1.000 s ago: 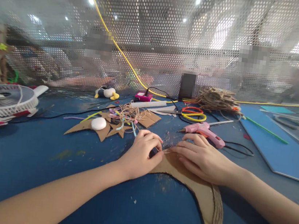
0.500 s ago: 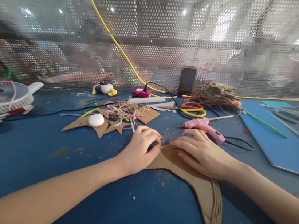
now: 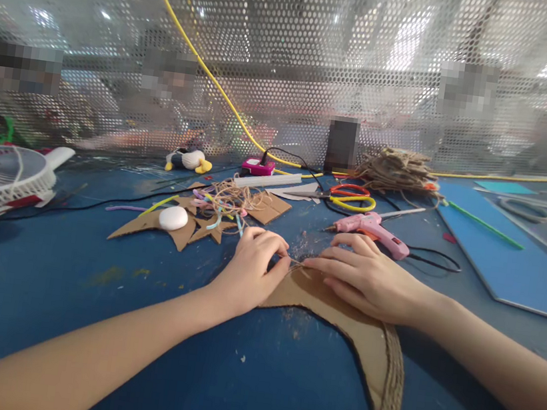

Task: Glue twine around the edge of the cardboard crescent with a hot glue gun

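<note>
A crescent-shaped piece of cardboard [image 3: 360,344] lies on the blue table, with rows of brown twine [image 3: 392,389] along its outer edge. My left hand [image 3: 256,266] is closed at the crescent's far left end, thumb and index finger pinching a strand of twine [image 3: 298,263]. My right hand [image 3: 370,275] lies across the upper edge with its fingers stretched out, fingertips touching the twine close to my left hand. The crescent's left tip is hidden behind my left hand. Just beyond my right hand rests a pink glue gun [image 3: 371,229].
Scissors [image 3: 352,198], a tangle of twine [image 3: 231,199] and cardboard cutouts with a white oval piece [image 3: 173,218] lie further back. A twine bundle [image 3: 396,171] and blue board [image 3: 523,258] are right, a white spool [image 3: 2,176] left. Perforated metal [image 3: 273,50] stands behind.
A thin strand of twine now shows stretched between my left fingertips and right fingertips. Both hands keep nearly the same place on the crescent; the view has shifted slightly.
</note>
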`<state>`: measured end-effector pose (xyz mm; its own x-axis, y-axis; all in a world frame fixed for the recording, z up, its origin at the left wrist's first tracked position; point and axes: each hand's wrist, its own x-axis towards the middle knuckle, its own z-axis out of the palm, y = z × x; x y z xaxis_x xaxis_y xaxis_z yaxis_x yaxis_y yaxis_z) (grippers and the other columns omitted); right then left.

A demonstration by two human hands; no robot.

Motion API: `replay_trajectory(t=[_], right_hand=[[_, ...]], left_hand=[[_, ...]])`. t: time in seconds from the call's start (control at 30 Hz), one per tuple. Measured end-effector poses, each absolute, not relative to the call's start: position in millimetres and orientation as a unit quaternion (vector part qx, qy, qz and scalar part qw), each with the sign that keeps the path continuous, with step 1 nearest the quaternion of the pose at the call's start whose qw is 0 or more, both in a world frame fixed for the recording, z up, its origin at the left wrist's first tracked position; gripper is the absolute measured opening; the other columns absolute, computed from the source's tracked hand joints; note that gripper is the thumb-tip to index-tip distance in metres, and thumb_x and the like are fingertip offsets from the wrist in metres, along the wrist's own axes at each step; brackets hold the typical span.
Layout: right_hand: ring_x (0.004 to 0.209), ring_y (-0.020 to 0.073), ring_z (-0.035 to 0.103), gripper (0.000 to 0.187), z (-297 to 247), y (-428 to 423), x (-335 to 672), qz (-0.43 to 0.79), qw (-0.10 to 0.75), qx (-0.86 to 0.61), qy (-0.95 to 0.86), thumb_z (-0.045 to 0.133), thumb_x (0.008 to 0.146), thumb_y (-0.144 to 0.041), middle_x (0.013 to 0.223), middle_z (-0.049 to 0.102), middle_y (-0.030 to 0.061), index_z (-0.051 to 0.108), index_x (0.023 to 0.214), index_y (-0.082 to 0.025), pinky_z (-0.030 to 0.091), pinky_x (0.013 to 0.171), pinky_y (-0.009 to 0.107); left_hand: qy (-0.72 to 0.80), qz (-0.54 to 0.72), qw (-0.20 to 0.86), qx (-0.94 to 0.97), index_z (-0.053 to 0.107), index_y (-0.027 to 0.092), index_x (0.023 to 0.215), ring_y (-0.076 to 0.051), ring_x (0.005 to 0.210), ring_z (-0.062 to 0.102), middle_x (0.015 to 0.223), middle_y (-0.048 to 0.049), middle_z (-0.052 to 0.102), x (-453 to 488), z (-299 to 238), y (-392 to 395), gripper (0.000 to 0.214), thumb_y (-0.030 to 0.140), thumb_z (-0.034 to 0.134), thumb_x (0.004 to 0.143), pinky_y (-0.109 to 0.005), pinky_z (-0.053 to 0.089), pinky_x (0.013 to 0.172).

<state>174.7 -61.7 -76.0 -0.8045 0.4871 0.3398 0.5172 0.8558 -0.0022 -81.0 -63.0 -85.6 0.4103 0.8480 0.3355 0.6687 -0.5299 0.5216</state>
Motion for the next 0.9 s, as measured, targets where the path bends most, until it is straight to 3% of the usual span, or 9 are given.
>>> replay_trajectory(t=[0.43, 0.57, 0.73, 0.8, 0.9], right_hand=[[0.118, 0.0260, 0.052, 0.035, -76.5, -60.6, 177.1, -0.048, 0.151, -0.257, -0.953, 0.045, 0.102, -0.025, 0.120, 0.070, 0.0067, 0.063, 0.133, -0.025, 0.037, 0.109, 0.049], [0.122, 0.0309, 0.050, 0.035, -70.2, -63.6, 179.5, -0.052, 0.181, -0.308, -0.933, 0.051, 0.099, -0.040, 0.121, 0.068, 0.0125, 0.064, 0.125, -0.021, 0.041, 0.104, 0.050], [0.123, 0.0414, 0.048, 0.082, -68.9, -76.5, 174.7, -0.107, 0.187, -0.378, -0.900, 0.061, 0.073, -0.083, 0.119, 0.062, 0.0231, 0.063, 0.118, -0.014, 0.044, 0.098, 0.056], [0.114, 0.0401, 0.053, 0.092, -71.7, -82.1, 171.0, -0.101, 0.170, -0.392, -0.898, 0.064, 0.064, -0.088, 0.112, 0.062, 0.0209, 0.061, 0.119, -0.014, 0.045, 0.096, 0.055], [0.109, 0.0369, 0.055, 0.088, -74.8, -87.1, 167.8, -0.083, 0.151, -0.396, -0.902, 0.069, 0.066, -0.081, 0.111, 0.062, 0.0186, 0.059, 0.122, -0.014, 0.046, 0.094, 0.051]], left_hand=[[0.444, 0.265, 0.140, 0.844, 0.058, 0.020, 0.083, -0.026, 0.112, 0.047, 0.105, -0.0036, 0.069, -80.9, -89.0, -60.7, 0.011, 0.024, 0.059, 0.093, -0.048, 0.040, 0.105], [0.448, 0.261, 0.126, 0.846, 0.058, 0.020, 0.079, -0.027, 0.114, 0.045, 0.109, -0.0049, 0.066, -81.0, -91.2, -60.7, 0.016, 0.028, 0.061, 0.093, -0.050, 0.039, 0.107], [0.448, 0.265, 0.100, 0.848, 0.057, 0.020, 0.076, -0.028, 0.116, 0.044, 0.112, -0.0060, 0.065, -81.0, -93.0, -61.8, 0.016, 0.025, 0.061, 0.091, -0.051, 0.039, 0.107], [0.447, 0.267, 0.098, 0.849, 0.056, 0.020, 0.075, -0.029, 0.116, 0.044, 0.113, -0.0061, 0.065, -81.1, -93.1, -62.1, 0.017, 0.025, 0.062, 0.090, -0.051, 0.039, 0.107], [0.447, 0.264, 0.100, 0.849, 0.057, 0.019, 0.075, -0.029, 0.116, 0.044, 0.113, -0.0063, 0.065, -81.3, -92.3, -62.3, 0.017, 0.025, 0.062, 0.090, -0.051, 0.039, 0.107]])
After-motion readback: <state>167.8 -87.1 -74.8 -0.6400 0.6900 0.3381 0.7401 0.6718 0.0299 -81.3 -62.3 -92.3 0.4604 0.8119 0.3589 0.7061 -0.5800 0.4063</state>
